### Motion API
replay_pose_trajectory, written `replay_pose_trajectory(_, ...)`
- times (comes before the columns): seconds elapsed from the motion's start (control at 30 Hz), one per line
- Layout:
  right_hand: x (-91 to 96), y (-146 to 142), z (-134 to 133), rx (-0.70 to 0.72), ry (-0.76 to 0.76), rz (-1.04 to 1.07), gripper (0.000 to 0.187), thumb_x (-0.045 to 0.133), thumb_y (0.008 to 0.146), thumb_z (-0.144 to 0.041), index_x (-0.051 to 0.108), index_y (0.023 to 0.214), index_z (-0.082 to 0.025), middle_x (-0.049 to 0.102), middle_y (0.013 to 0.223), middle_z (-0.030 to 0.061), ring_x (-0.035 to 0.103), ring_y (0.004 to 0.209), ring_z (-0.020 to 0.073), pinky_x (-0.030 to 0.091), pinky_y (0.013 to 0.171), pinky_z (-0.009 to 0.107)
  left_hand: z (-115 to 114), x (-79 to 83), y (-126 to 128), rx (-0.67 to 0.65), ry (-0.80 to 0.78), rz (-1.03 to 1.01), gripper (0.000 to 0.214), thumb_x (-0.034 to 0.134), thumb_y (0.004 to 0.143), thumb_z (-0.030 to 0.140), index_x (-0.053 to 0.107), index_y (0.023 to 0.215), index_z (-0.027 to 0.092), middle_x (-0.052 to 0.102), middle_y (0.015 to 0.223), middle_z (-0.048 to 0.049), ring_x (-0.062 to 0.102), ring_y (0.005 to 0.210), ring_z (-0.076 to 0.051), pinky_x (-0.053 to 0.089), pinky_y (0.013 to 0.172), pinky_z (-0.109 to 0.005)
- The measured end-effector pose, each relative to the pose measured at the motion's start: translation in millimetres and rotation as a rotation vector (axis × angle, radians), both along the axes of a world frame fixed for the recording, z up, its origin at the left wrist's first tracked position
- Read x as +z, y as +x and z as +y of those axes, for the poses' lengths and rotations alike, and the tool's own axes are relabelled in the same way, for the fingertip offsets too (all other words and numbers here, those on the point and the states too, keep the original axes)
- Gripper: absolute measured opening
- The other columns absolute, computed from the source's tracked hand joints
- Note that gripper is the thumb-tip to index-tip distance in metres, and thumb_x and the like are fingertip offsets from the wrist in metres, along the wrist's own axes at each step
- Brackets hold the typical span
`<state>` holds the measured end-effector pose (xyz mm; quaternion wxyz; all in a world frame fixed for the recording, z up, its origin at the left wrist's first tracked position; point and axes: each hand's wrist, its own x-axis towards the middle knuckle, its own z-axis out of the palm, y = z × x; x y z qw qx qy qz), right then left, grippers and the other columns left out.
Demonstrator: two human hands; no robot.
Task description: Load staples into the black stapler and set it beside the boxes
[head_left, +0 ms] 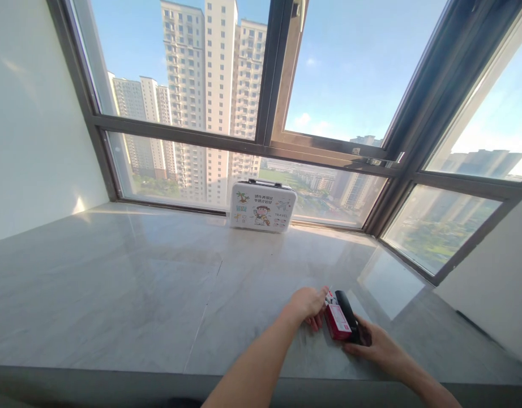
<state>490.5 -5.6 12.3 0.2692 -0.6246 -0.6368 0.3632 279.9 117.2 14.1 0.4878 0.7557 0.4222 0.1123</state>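
A small red-and-white box (338, 321) is at the right front of the marble-look sill, tilted towards me. Right beside it, on its right, is a black elongated object with a rounded far end (347, 311), shaped like a stapler. My left hand (307, 305) has its fingertips closed at the far left edge of the box; its lower fingers curl below, partly hidden. My right hand (373, 343) grips the near end of the black object, with its thumb by the near corner of the box. The fingers behind the black object are partly hidden.
A white case with cartoon prints and a dark handle (263, 207) stands upright against the window at the back. Dark window frames (239, 146) run along the back and right. The pale sill (129, 294) ends at a front edge near me; walls flank both sides.
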Motion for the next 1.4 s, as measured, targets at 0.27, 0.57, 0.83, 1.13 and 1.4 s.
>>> replay_pose_trajectory(0.27,-16.6,4,-46,-0.081,0.003,-0.446,0.036,0.059,0.082,-0.058,0.059,0.073,-0.023,0.066,0.077,0.0073,0.058,0.07,0.0213,0.036,0.064,0.032,31,-14.8,-159,0.414,0.091,-0.014,0.073,0.002,0.097,0.061,0.058,0.096,0.014,0.07,0.073,-0.0105,0.067,0.051,-0.017,0.046,0.045,-0.025)
replay_pose_trajectory(0.57,-12.2,-207,-1,-0.021,0.281,-0.564,0.032,0.042,0.099,-0.044,0.059,0.081,-0.024,0.067,0.076,0.002,0.061,0.074,0.0198,0.026,0.062,0.028,7,-7.2,-243,0.459,0.523,0.1,0.031,0.043,0.094,0.039,0.058,0.116,0.024,0.07,0.11,-0.0034,0.067,0.077,-0.014,0.051,0.077,-0.027)
replay_pose_trajectory(0.83,-15.8,-252,58,-0.127,0.451,-0.621,0.043,0.037,0.098,-0.04,0.057,0.132,-0.022,0.054,0.138,0.012,0.042,0.132,0.0301,0.028,0.109,0.041,-5,-29.2,-235,0.398,0.749,0.338,0.054,0.04,0.096,0.042,0.037,0.148,0.027,0.035,0.158,-0.0043,0.024,0.147,-0.025,0.014,0.121,-0.046)
replay_pose_trajectory(1.13,-33.2,-258,61,-0.063,0.342,-0.676,0.063,0.025,0.1,-0.05,0.027,0.156,-0.023,0.018,0.163,0.0077,0.008,0.15,0.0303,0.002,0.119,0.053,-11,-45.1,-231,0.442,0.797,0.506,0.057,0.027,0.099,0.048,0.031,0.153,0.029,0.026,0.162,-0.0033,0.015,0.151,-0.025,0.008,0.121,-0.051)
replay_pose_trajectory(1.4,-33.0,-260,58,-0.051,0.363,-0.688,0.062,0.026,0.1,-0.049,0.028,0.156,-0.022,0.018,0.163,0.0081,0.008,0.151,0.0303,0.003,0.119,0.053,-33,-45.9,-229,0.457,0.822,0.539,0.058,0.024,0.099,0.049,0.031,0.153,0.03,0.025,0.162,-0.0028,0.016,0.15,-0.027,0.011,0.121,-0.053)
